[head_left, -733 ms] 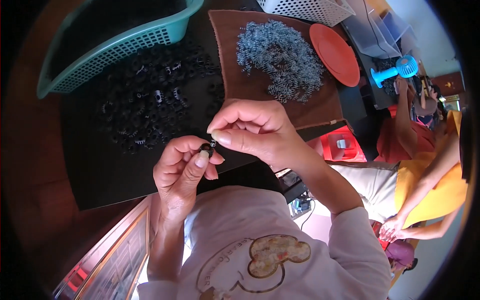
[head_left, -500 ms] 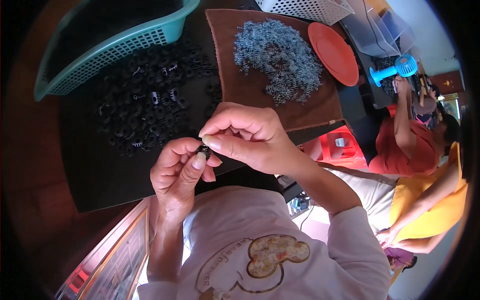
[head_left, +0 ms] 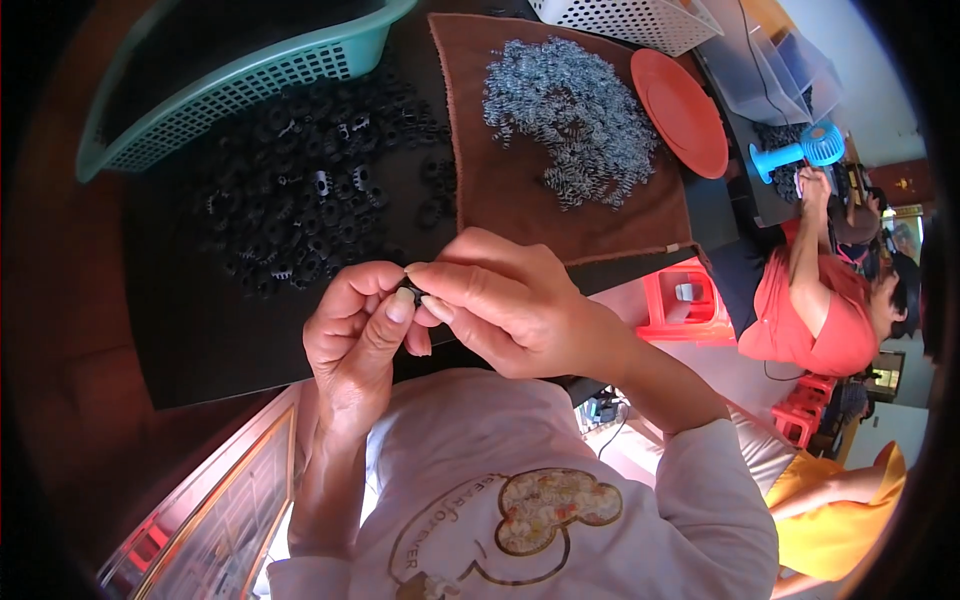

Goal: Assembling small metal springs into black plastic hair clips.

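A small black ring-shaped part [head_left: 414, 290] sits between my two hands above the table's near edge. My left hand [head_left: 355, 335] pinches it between thumb and forefinger, with the other fingers curled behind. From the right, my right hand [head_left: 525, 305] closes on the same part, forefinger at its top and thumb at its side. Fingertips cover most of the part, and anything small inside it is hidden. Beyond my left hand lies a heap of similar black parts [head_left: 300, 200]. Many small metal springs [head_left: 570, 110] are piled on a brown cloth [head_left: 500, 190] past my right hand.
A green perforated basket [head_left: 245, 95] stands at the far left behind the heap. A red plate [head_left: 685, 112], a white basket [head_left: 635, 22] and a blue fan [head_left: 800, 152] are at far right. Near a red stool [head_left: 690, 300] sits a person in red [head_left: 820, 310]; another wears yellow [head_left: 825, 520].
My right thumb has dropped from above the black part to its side, so the right fingers now straddle it. My left hand keeps its pinch. The person in yellow has shifted lower in view.
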`<state>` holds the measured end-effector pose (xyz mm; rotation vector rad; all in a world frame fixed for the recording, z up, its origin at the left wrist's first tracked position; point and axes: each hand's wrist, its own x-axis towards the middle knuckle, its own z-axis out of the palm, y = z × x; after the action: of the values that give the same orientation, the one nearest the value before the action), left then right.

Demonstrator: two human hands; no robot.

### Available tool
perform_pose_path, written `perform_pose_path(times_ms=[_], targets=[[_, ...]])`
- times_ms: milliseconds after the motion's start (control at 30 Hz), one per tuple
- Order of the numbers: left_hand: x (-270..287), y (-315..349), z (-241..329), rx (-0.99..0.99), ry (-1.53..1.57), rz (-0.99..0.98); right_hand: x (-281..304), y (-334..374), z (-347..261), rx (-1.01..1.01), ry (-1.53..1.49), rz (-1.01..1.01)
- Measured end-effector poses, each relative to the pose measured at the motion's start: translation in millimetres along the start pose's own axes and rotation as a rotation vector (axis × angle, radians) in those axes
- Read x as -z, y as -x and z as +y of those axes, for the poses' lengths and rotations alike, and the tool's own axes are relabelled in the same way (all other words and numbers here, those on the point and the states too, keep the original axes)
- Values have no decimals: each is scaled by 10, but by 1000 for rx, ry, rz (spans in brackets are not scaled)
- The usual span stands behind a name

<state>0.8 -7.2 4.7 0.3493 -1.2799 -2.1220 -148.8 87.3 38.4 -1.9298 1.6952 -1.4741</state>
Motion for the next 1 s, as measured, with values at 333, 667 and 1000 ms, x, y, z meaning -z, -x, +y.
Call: perform_pose_path(times_ms=[333, 667, 1000], targets=[[14, -19, 26, 36, 38, 15, 27, -100, 20, 37, 2, -57], [15, -55, 107, 117, 226, 27, -36, -189, 5, 60, 15, -70], [65, -25, 82, 109, 118, -33, 267, -593, 430, 23, 135, -93]])
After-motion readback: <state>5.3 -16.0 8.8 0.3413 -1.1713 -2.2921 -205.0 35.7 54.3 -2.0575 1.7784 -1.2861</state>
